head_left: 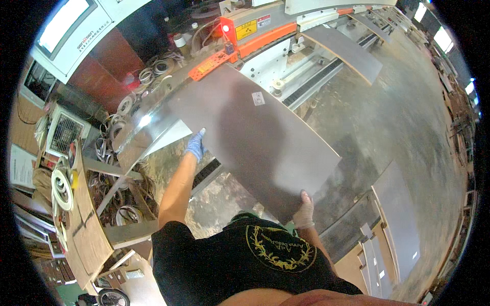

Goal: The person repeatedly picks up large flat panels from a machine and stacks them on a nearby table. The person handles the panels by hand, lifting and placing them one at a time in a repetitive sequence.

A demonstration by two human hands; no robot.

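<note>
A large grey-brown board (pixel 245 132) with a small white label lies between my hands, its far end at the orange guard (pixel 212 65) of a long machine. My left hand (pixel 196 145), in a blue glove, grips the board's left edge about midway along. At the near end, my right hand (pixel 304 211), in a pale glove, holds the edge with the thumb on top. The fingers of my right hand are hidden under the board.
Another grey board (pixel 347 51) sits farther along the machine. More boards (pixel 398 219) lean at the lower right. Left of me stand a wooden table (pixel 89 229) and rolls of edge banding (pixel 62 188). A black roller track (pixel 314 84) runs beside the machine.
</note>
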